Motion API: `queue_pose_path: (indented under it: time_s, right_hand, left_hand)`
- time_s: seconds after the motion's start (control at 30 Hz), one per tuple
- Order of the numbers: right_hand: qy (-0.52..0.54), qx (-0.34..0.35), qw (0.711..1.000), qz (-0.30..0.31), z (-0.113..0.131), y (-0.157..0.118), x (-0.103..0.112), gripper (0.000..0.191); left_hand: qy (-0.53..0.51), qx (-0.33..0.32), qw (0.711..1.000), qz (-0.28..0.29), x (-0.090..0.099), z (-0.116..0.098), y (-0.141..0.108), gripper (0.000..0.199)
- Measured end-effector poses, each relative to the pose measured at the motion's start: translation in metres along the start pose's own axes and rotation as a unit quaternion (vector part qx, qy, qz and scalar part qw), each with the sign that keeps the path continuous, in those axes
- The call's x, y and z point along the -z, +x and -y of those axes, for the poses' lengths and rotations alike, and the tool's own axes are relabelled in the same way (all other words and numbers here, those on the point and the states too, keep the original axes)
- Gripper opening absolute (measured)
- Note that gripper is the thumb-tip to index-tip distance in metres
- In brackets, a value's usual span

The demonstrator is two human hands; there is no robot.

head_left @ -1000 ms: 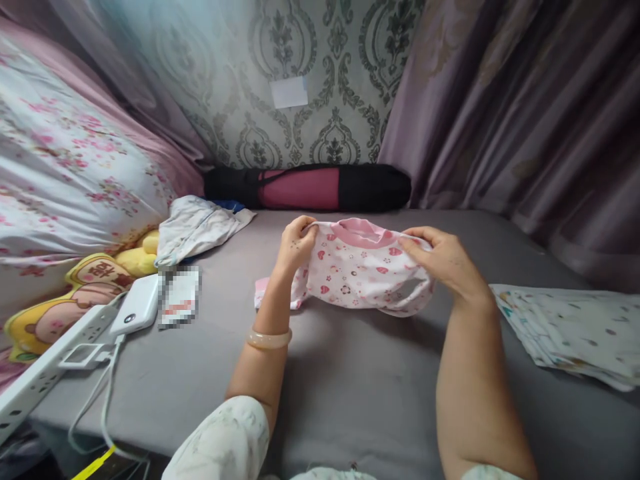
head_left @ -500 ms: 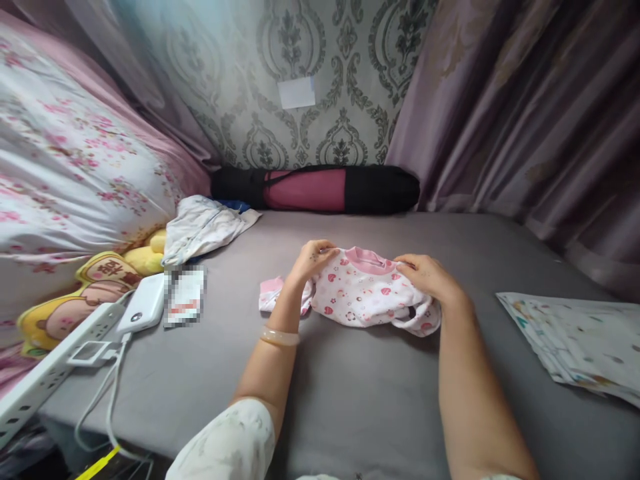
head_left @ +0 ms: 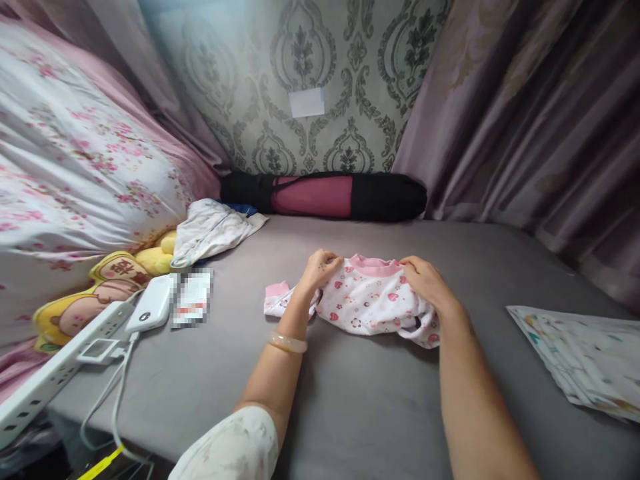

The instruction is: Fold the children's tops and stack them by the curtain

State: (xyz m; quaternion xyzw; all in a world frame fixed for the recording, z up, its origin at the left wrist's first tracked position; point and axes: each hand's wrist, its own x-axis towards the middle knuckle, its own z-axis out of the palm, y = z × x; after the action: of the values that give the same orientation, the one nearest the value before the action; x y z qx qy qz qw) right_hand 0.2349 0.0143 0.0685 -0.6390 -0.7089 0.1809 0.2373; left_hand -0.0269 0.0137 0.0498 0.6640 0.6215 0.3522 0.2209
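A small white shirt [head_left: 367,300] with pink hearts and a pink collar lies bunched on the grey bed sheet [head_left: 370,400]. Its left shoulder is pinched by my left hand [head_left: 323,268], whose fingers are closed beside the collar. On the other side of the neckline, my right hand [head_left: 425,281] grips the right shoulder. One sleeve with a pink cuff [head_left: 277,291] sticks out to the left, partly behind my left forearm. The other sleeve is folded near my right wrist, its end hidden.
Along the wall lies a black and maroon roll bag [head_left: 315,195]. To the left are a crumpled cloth [head_left: 213,230], a yellow plush [head_left: 75,313], a white power bank [head_left: 151,303], a power strip [head_left: 55,373] with cables and a blurred packet [head_left: 193,300]. Folded patterned sheets [head_left: 580,353] lie right.
The view has shifted slightly, so everything sits a little further right and lower. Both hands keep their hold at the shirt's shoulders, and the collar looks straighter.
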Motion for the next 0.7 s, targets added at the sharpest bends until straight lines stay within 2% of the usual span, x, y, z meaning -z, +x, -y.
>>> queue_pose_path:
  time_s: [0.23,0.4,0.53,0.6,0.7]
  right_hand:
    - [0.066,0.016,0.997,0.048,-0.002,-0.005,0.01,0.043]
    - [0.113,0.016,0.993,0.028,0.001,-0.007,0.015,0.044]
    - [0.152,0.003,0.988,0.022,0.003,-0.01,0.017,0.045]
    - [0.128,-0.009,0.991,0.022,0.002,-0.009,0.019,0.046]
    - [0.035,-0.019,0.999,0.037,0.0,-0.01,0.022,0.046]
  left_hand:
    - [-0.091,0.062,0.992,0.054,0.002,0.0,-0.005,0.032]
    - [-0.162,0.046,0.982,0.086,0.008,-0.003,-0.013,0.037]
    - [-0.193,0.014,0.974,0.119,0.024,-0.005,-0.021,0.039]
    - [-0.196,-0.013,0.971,0.137,0.035,-0.004,-0.023,0.038]
    - [-0.187,-0.031,0.968,0.164,0.051,-0.002,-0.026,0.037]
